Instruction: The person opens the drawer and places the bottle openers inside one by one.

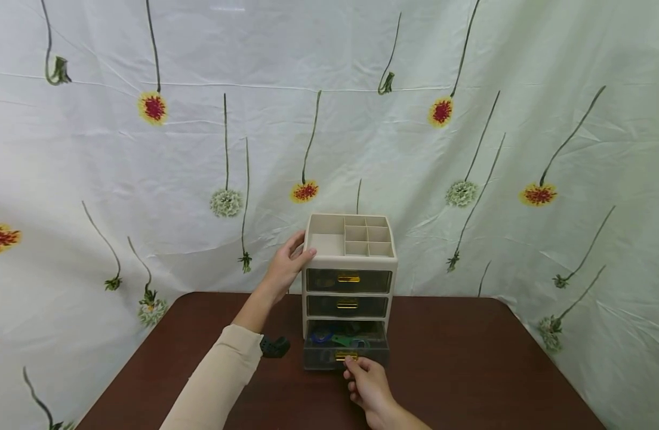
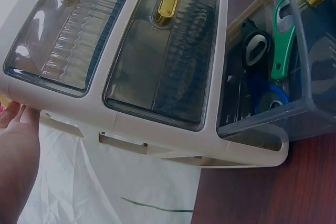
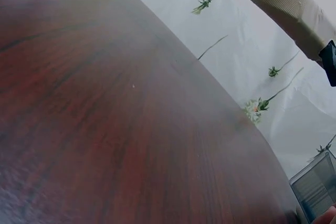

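Note:
A small cream drawer organizer stands on the table. My left hand holds its upper left side, the thumb over the top edge and the fingers along the side wall. The dark clear bottom drawer is pulled out. My right hand pinches the gold handle on its front. Inside lie a green-handled tool, a blue-handled one and a black one, which look like scissors. The upper drawer and middle drawer are closed. In the right wrist view only a fingertip shows.
The dark red-brown wooden table extends to both sides of the organizer. A white flower-printed cloth hangs behind it. Small compartments divide the organizer's top. A black band is on the left wrist.

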{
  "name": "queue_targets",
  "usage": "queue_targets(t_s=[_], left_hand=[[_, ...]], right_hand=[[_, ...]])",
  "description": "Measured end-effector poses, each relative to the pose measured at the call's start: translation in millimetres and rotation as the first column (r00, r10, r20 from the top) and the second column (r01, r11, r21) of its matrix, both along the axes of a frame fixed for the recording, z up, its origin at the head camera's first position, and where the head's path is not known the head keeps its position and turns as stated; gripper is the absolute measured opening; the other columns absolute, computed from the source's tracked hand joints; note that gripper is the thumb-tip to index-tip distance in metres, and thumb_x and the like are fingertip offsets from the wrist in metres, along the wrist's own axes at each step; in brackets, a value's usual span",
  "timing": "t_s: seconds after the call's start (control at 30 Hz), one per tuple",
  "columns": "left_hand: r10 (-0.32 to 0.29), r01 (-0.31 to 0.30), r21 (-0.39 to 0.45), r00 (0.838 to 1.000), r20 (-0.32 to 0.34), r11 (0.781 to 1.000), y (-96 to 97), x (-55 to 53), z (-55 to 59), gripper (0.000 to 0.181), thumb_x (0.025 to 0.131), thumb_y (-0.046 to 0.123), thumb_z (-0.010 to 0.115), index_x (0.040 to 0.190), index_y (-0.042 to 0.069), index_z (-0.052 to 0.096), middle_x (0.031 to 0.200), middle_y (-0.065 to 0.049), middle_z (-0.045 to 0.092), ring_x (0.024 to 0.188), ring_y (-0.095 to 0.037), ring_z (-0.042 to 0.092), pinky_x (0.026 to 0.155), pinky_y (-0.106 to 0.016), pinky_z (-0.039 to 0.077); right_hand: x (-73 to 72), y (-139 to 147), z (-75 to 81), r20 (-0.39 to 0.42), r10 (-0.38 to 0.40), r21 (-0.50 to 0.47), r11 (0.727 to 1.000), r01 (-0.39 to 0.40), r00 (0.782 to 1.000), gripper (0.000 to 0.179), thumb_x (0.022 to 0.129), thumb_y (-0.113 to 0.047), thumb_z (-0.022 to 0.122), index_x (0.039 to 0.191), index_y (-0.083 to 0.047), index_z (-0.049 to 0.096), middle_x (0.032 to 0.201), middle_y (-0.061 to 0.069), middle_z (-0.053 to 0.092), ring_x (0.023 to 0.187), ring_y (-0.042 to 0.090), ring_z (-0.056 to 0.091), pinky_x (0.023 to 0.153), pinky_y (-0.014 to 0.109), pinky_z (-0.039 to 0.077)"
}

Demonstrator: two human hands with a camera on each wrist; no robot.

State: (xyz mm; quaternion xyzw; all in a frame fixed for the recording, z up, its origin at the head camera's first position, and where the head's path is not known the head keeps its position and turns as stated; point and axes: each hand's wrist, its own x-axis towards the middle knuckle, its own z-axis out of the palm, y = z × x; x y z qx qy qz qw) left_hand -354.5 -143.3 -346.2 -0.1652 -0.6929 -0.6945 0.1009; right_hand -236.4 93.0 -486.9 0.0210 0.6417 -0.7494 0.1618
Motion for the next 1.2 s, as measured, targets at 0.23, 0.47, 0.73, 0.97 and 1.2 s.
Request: queue_targets(t_s=[0.23,0.47,0.73,0.97,1.2], left_hand=[[0.014,-0.014,-0.008,1.0,0.002,1.0,0.7,-0.2,0.2,0.072,0.104,0.02,0.067,0.164,0.01,0.029,0.167,-0.014,0.027,0.15,-0.033,0.032,0.112,-0.051,0.039],[0.001,-0.001,-0.007,1.0,0.001,1.0,0.4,-1.5,-1.6,0.073,0.104,0.022,0.067,0.164,0.01,0.028,0.167,-0.012,0.027,0.15,-0.032,0.031,0.112,-0.051,0.039],[0.002,-0.002,-0.013,1.0,-0.008,1.0,-1.2,-1.9,-1.4,0.074,0.104,0.023,0.067,0.165,0.01,0.027,0.168,-0.012,0.026,0.151,-0.033,0.03,0.113,-0.05,0.038],[0.003,-0.003,-0.014,1.0,-0.005,1.0,-1.7,-0.3,0.2,0.072,0.105,0.019,0.065,0.165,0.009,0.026,0.168,-0.012,0.025,0.15,-0.033,0.03,0.112,-0.051,0.039],[0.01,-0.01,-0.006,1.0,0.012,1.0,0.4,2.6,2.7,0.07,0.105,0.016,0.064,0.164,0.009,0.027,0.168,-0.011,0.026,0.15,-0.031,0.032,0.113,-0.051,0.038]], right_hand=[[-4.6,-4,1.3,-0.018,-0.008,0.015,1.0,0.009,1.0,0.026,0.107,-0.028,0.062,0.105,-0.002,0.066,0.08,-0.002,0.061,0.06,0.007,0.047,0.056,0.023,0.041],[-10.7,-6,0.5,-0.043,-0.022,0.027,0.999,0.023,0.999,0.025,0.107,-0.028,0.061,0.102,-0.004,0.066,0.08,-0.001,0.06,0.06,0.008,0.046,0.056,0.023,0.041],[-19.5,-11,1.5,-0.067,-0.053,0.024,0.998,0.055,0.996,0.025,0.107,-0.026,0.061,0.104,-0.002,0.067,0.077,-0.002,0.059,0.06,0.008,0.046,0.056,0.023,0.041],[-28.0,-16,1.5,-0.083,-0.074,0.034,0.996,0.077,0.994,0.025,0.108,-0.025,0.06,0.104,-0.001,0.066,0.076,-0.002,0.059,0.059,0.008,0.046,0.055,0.022,0.04],[-36.6,-18,-0.4,-0.114,-0.087,0.043,0.995,0.093,0.99,0.026,0.108,-0.026,0.06,0.092,-0.006,0.064,0.073,-0.003,0.058,0.057,0.008,0.046,0.053,0.022,0.041]])
